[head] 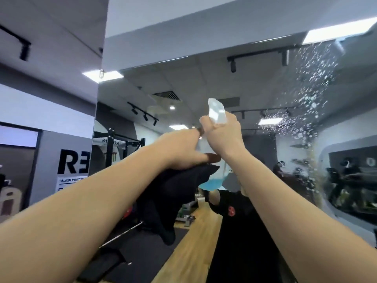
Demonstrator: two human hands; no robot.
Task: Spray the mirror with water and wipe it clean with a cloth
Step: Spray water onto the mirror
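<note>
Head view: two raised hands at a wall mirror [234,86], one with a spray bottle, one with a dark cloth.

The right hand [223,135] is wrapped round the neck of the spray bottle [216,114], fingers curled tight; the bottle stands roughly upright, its long axis running up and down, clear spray head at the top aimed up and away at the glass, blue liquid low in its body below the hand. The left hand [183,152] grips a black cloth [173,199] that hangs down beneath it, its fingertips reaching toward the bottle just beside the right hand. Water droplets [312,94] speckle the mirror's upper right, with runs trailing downward.
</note>
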